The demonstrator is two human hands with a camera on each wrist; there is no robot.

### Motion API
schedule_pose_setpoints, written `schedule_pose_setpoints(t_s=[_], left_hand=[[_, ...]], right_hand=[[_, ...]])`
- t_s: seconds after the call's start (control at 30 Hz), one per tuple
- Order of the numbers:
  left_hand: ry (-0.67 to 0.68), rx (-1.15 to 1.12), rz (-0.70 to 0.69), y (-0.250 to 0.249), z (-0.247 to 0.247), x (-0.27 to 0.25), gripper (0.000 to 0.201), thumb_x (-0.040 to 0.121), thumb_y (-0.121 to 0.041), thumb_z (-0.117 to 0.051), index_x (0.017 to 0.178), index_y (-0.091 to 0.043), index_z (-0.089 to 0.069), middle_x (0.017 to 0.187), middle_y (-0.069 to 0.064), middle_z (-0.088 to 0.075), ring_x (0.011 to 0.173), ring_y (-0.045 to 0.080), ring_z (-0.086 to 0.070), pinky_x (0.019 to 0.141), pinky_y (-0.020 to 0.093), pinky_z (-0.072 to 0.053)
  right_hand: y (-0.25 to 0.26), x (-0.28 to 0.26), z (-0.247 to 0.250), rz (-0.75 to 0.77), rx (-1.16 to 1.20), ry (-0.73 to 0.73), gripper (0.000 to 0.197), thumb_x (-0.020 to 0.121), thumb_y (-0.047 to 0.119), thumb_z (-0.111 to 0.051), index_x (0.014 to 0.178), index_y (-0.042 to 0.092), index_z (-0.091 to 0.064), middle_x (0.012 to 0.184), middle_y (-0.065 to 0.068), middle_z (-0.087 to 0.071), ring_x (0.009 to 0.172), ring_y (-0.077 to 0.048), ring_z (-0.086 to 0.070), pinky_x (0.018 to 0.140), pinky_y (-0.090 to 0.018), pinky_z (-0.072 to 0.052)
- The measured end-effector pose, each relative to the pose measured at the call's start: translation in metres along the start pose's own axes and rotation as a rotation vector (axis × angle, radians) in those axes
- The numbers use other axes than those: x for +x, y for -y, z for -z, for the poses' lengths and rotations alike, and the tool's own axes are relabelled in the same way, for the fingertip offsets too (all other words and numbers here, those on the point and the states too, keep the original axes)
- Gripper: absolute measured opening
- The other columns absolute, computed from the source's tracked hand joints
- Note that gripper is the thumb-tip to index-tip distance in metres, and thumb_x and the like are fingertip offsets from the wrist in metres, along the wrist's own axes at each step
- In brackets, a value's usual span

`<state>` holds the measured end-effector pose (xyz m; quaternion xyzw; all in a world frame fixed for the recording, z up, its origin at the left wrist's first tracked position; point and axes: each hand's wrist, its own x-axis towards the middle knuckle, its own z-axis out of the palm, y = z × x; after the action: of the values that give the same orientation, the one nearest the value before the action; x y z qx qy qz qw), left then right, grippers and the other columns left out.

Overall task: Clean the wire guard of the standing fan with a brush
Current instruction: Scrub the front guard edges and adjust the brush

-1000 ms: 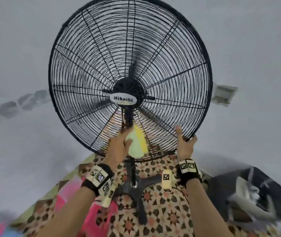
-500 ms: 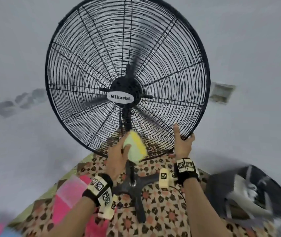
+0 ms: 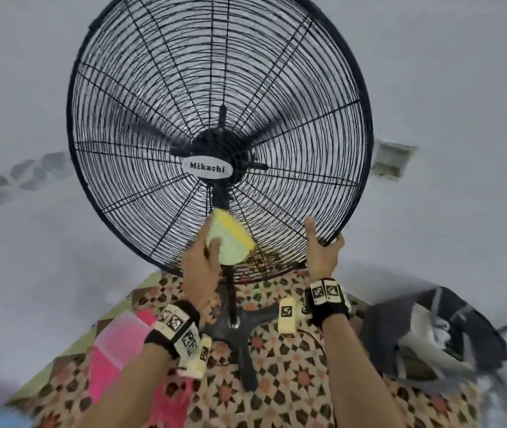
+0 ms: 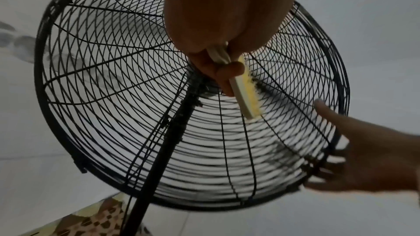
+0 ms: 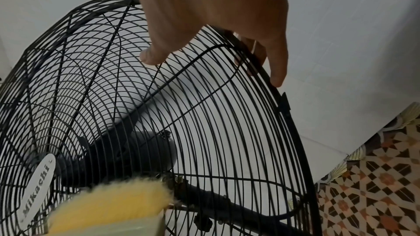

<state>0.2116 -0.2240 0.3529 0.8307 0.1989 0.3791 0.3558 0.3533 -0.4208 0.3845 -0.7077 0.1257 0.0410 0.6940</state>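
**Brush on the lower wires, other hand steadying the rim**

We see the standing fan (image 3: 219, 168) upright on its cross-shaped base (image 3: 239, 332), which rests on a patterned floor mat (image 3: 292, 381) near the mat's far edge, close to a pale wall. Its round black wire guard (image 3: 276, 88) faces us, with the oval "Mikachi" badge (image 3: 207, 167) at the centre.

Our left hand (image 3: 199, 267) has its grip closed round the pale handle of the scrubbing brush (image 3: 230, 239), thumb on top. The brush's yellow bristles (image 4: 251, 94) press against the front wires of the guard just below the badge, beside the pole (image 3: 230, 291) (the left wrist view shows the bristles right on the wires).

Our right hand (image 3: 323, 251) holds the guard's lower right rim: the thumb (image 5: 151, 56) lies straight along the front wires while the fingers (image 5: 276, 67) curl over the rim's outer band.

A dark bundle of cloth (image 3: 431, 335) lies at the mat's right edge, and a pink patch (image 3: 116, 350) shows at its left side.
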Motion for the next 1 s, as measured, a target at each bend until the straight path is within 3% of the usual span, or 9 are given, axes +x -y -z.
schedule_pose_setpoints(t_s=[0.1,0.2,0.27,0.37,0.5,0.67,0.77,0.9,1.0], left_hand=[[0.142,0.019,-0.067,0.005,-0.008,-0.007,0.049,0.111,-0.041,-0.045,0.159,-0.033,-0.038,0.08,0.017,-0.069,0.062,0.032,-0.065,0.056,0.049,-0.058],[0.29,0.016,-0.132,0.021,-0.023,-0.036,0.047,0.109,-0.051,-0.041,0.155,-0.051,-0.033,0.071,0.012,-0.065,0.047,0.02,-0.054,0.044,0.044,-0.05],[0.291,0.026,-0.117,0.024,-0.025,-0.043,0.048,0.111,-0.044,-0.043,0.154,-0.058,-0.029,0.077,0.015,-0.068,0.048,0.021,-0.055,0.044,0.043,-0.048],[0.219,0.0,-0.02,0.014,-0.015,-0.046,0.049,0.112,-0.039,-0.044,0.159,-0.045,-0.033,0.078,0.004,-0.06,0.056,0.02,-0.055,0.055,0.043,-0.051],[0.228,0.077,0.0,0.024,-0.018,-0.071,0.052,0.109,-0.051,-0.037,0.16,-0.04,-0.031,0.062,-0.008,-0.054,0.045,0.012,-0.049,0.042,0.028,-0.043],[0.263,0.108,0.0,0.034,-0.018,-0.091,0.052,0.11,-0.055,-0.029,0.16,-0.043,-0.029,0.063,-0.006,-0.058,0.051,0.012,-0.056,0.049,0.037,-0.05],[0.226,0.016,0.08,0.032,-0.02,-0.085,0.051,0.113,-0.045,-0.036,0.163,-0.037,-0.03,0.088,0.008,-0.074,0.066,0.023,-0.069,0.064,0.05,-0.059],[0.43,0.113,0.009,0.034,-0.032,-0.097,0.048,0.112,-0.031,-0.046,0.159,-0.037,-0.038,0.069,-0.009,-0.055,0.052,0.002,-0.049,0.051,0.014,-0.038],[0.372,0.044,0.027,0.017,-0.023,-0.104,0.05,0.111,-0.024,-0.049,0.158,-0.036,-0.035,0.061,-0.014,-0.043,0.045,0.005,-0.041,0.045,0.017,-0.029]], right_hand=[[0.001,-0.003,-0.002,0.002,0.002,-0.012,0.13,0.059,0.087,-0.066,0.161,0.022,-0.019,0.161,-0.012,-0.039,0.146,-0.034,-0.04,0.122,-0.046,-0.032],[0.002,-0.006,-0.001,0.004,-0.007,-0.015,0.132,0.058,0.088,-0.066,0.161,0.019,-0.019,0.159,-0.012,-0.041,0.144,-0.034,-0.042,0.121,-0.046,-0.033],[0.002,-0.008,0.003,-0.007,-0.025,-0.004,0.132,0.058,0.089,-0.067,0.159,0.019,-0.019,0.158,-0.013,-0.042,0.142,-0.035,-0.044,0.12,-0.046,-0.035],[-0.001,-0.012,0.006,0.003,-0.07,0.02,0.124,0.066,0.083,-0.07,0.156,0.014,-0.02,0.155,-0.014,-0.045,0.139,-0.035,-0.047,0.117,-0.042,-0.036],[-0.007,-0.023,0.001,0.01,-0.075,0.005,0.128,0.065,0.086,-0.068,0.158,0.014,-0.018,0.158,-0.014,-0.04,0.141,-0.037,-0.045,0.117,-0.049,-0.041],[-0.008,-0.025,0.001,-0.002,-0.093,0.003,0.131,0.066,0.089,-0.066,0.159,0.013,-0.015,0.16,-0.015,-0.038,0.143,-0.037,-0.042,0.12,-0.046,-0.035],[-0.008,-0.027,0.0,-0.017,-0.118,0.006,0.139,0.063,0.094,-0.063,0.162,0.013,-0.007,0.165,-0.015,-0.028,0.147,-0.037,-0.036,0.122,-0.049,-0.033],[-0.007,-0.031,0.0,-0.012,-0.126,0.01,0.137,0.067,0.09,-0.063,0.163,0.012,-0.004,0.167,-0.015,-0.024,0.15,-0.036,-0.033,0.124,-0.046,-0.027],[-0.007,-0.03,0.002,0.002,-0.132,0.01,0.13,0.072,0.086,-0.064,0.161,0.01,-0.006,0.166,-0.015,-0.027,0.149,-0.036,-0.034,0.122,-0.043,-0.027]])
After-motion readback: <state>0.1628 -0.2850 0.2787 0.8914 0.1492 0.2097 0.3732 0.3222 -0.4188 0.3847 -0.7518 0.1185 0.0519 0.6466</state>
